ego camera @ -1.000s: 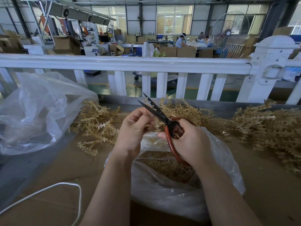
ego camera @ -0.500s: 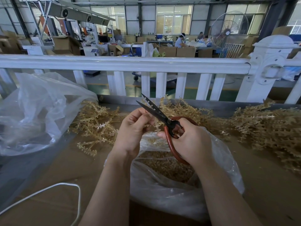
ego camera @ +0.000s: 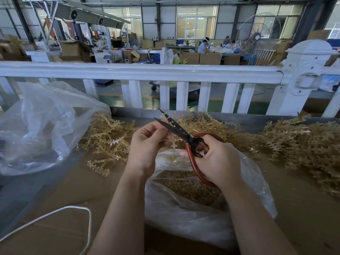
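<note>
Right hand (ego camera: 219,161) grips red-handled scissors (ego camera: 185,135), fingers through loops. Blades parted, tips pointing up-left. Left hand (ego camera: 147,146) pinches tan plastic sprue (ego camera: 173,144) between thumb and fingers. Sprue sits at blades, above clear bag (ego camera: 193,221) of cut tan pieces. Loose sprue pile (ego camera: 108,138) on table, left of hands.

Two forearms — bare (wrist to elbow), left hand (ego camera: 145,146), right hand (ego camera: 219,161), both bare
</note>
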`<state>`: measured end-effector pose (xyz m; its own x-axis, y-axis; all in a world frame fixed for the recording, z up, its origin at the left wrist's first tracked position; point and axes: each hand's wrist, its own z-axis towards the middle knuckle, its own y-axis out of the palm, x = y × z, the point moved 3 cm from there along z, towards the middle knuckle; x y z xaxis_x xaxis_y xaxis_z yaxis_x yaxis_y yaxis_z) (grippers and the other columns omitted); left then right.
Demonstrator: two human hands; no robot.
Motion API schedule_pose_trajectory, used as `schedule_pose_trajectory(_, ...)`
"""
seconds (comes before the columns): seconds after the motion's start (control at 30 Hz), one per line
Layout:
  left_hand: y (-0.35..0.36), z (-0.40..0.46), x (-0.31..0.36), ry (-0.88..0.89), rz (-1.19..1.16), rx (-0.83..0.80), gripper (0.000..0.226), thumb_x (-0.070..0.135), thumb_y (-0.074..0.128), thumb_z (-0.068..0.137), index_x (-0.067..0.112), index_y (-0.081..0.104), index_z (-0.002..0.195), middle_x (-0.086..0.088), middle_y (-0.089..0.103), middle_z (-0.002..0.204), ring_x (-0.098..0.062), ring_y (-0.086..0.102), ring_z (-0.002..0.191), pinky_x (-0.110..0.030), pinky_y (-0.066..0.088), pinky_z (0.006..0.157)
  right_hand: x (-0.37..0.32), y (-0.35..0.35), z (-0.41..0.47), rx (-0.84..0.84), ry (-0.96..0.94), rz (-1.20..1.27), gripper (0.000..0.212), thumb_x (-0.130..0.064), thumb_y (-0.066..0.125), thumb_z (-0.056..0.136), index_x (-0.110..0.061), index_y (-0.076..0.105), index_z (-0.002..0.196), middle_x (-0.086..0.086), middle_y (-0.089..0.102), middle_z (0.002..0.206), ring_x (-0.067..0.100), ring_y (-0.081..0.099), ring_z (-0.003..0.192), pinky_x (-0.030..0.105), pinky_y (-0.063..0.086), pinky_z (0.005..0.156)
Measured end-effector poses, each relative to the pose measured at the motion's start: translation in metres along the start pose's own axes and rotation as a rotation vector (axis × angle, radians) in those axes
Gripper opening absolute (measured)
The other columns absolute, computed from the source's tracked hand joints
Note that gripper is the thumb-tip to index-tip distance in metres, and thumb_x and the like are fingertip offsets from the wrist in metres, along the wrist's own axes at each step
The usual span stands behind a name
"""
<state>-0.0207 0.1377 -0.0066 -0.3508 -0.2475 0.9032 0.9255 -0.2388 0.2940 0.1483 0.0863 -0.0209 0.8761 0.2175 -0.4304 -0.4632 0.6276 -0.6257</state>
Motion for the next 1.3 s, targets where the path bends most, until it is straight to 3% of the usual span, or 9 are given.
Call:
schedule_pose_trajectory(0.2,0.001,-0.001,0.002,0.024,0.014,0.054,0.026,0.009,0.064,0.091,0.017,0.074,0.069,-0.003,0.065,0.062,-0.008,0.060,0.057,-0.018,0.052,0.058,0.000,0.000,-0.002,0.023,-0.017,0.029,0.063,-0.083,0.051,0.072,-0.025,0.072,0.084,-0.016,0.071,0.072,-0.004,0.051,0.057,0.003,0.032,0.051)
schedule_pose_trajectory(0.37,-0.001,-0.002,0.001,0.006,-0.004,0.066,0.020,0.008,0.064,0.091,0.014,0.071,0.074,-0.002,0.066,0.063,-0.007,0.060,0.058,-0.017,0.049,0.058,0.001,0.003,-0.001,-0.028,-0.002,0.024,0.061,-0.083,0.052,0.072,-0.025,0.067,0.082,-0.020,0.061,0.064,-0.001,0.057,0.055,0.012,0.042,0.049)
schedule_pose_trajectory(0.47,-0.001,-0.002,0.002,0.008,-0.003,0.064,0.014,0.006,0.063,0.092,0.010,0.068,0.079,-0.002,0.068,0.065,-0.007,0.063,0.059,-0.016,0.050,0.057,0.000,0.003,0.000,-0.079,0.023,0.018,0.059,-0.086,0.047,0.069,-0.031,0.062,0.084,-0.028,0.050,0.062,-0.009,0.051,0.057,0.007,0.033,0.050)
schedule_pose_trajectory(0.63,0.000,-0.003,0.002,0.023,0.032,0.050,0.022,0.006,0.065,0.091,0.020,0.073,0.076,0.000,0.070,0.070,-0.005,0.065,0.063,-0.013,0.047,0.059,0.002,0.005,0.001,-0.122,0.052,0.047,0.061,-0.086,0.051,0.068,-0.031,0.064,0.093,-0.024,0.060,0.074,-0.010,0.054,0.066,0.008,0.034,0.054)
schedule_pose_trajectory(0.87,-0.002,-0.002,-0.003,-0.036,-0.003,0.033,0.010,0.013,0.072,0.082,0.020,0.077,0.076,0.001,0.059,0.065,-0.009,0.047,0.062,-0.020,0.040,0.063,0.009,0.011,0.001,-0.166,0.096,0.077,0.029,-0.058,0.068,0.084,-0.035,0.062,0.099,-0.026,0.060,0.076,-0.011,0.055,0.069,0.007,0.037,0.054)
schedule_pose_trajectory(0.97,0.004,-0.003,-0.004,-0.068,-0.073,-0.026,0.007,0.017,0.074,0.074,0.014,0.076,0.080,-0.004,0.063,0.068,-0.013,0.054,0.065,-0.026,0.044,0.068,0.011,0.013,0.001,-0.168,0.126,0.134,0.025,-0.050,0.070,0.086,-0.029,0.065,0.098,-0.019,0.066,0.079,-0.001,0.062,0.071,0.016,0.049,0.059)
schedule_pose_trajectory(1.07,0.008,-0.004,-0.004,-0.071,-0.108,-0.050,0.008,0.014,0.072,0.074,0.012,0.075,0.081,-0.002,0.067,0.068,-0.009,0.059,0.064,-0.018,0.047,0.061,0.012,0.012,0.002,-0.151,0.127,0.144,0.024,-0.047,0.069,0.086,-0.026,0.067,0.097,-0.015,0.069,0.080,0.003,0.064,0.072,0.022,0.053,0.062)
schedule_pose_trajectory(1.2,0.008,-0.004,-0.004,-0.071,-0.118,-0.050,0.011,0.013,0.070,0.075,0.008,0.071,0.084,-0.002,0.068,0.069,-0.009,0.061,0.064,-0.019,0.050,0.062,0.011,0.011,0.002,-0.111,0.108,0.122,0.025,-0.053,0.065,0.084,-0.030,0.067,0.096,-0.022,0.065,0.076,-0.006,0.059,0.070,0.007,0.040,0.056)
schedule_pose_trajectory(1.3,0.008,-0.003,-0.004,-0.060,-0.092,-0.070,0.003,0.008,0.068,0.081,0.010,0.070,0.080,-0.006,0.070,0.072,-0.012,0.065,0.066,-0.022,0.054,0.065,0.009,0.009,0.002,-0.082,0.097,0.092,0.026,-0.060,0.058,0.081,-0.036,0.063,0.091,-0.027,0.057,0.068,-0.012,0.053,0.062,0.005,0.036,0.049)
